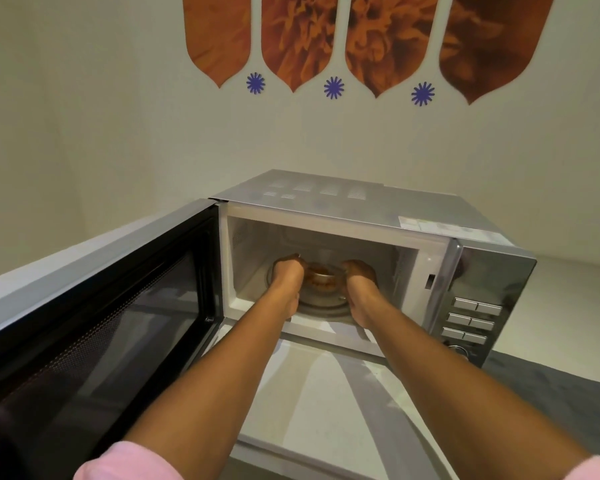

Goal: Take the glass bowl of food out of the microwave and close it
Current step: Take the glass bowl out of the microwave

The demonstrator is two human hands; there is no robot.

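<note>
Inside the silver microwave [368, 216], my left hand [286, 273] and right hand [359, 275] cupped opposite sides of the round glass bowl [321, 277], fingers curled around its clear wall. It sat upright on the circular glass turntable [323, 304], mouth up, orange-brown food showing through; being round, it had no long axis. Its dark, mesh-screened door [94, 317] stood swung wide at left. One sticker [416, 224] on the brushed metal top was too blurred to read. Pale speckled desk [312, 403] lay below.
</note>
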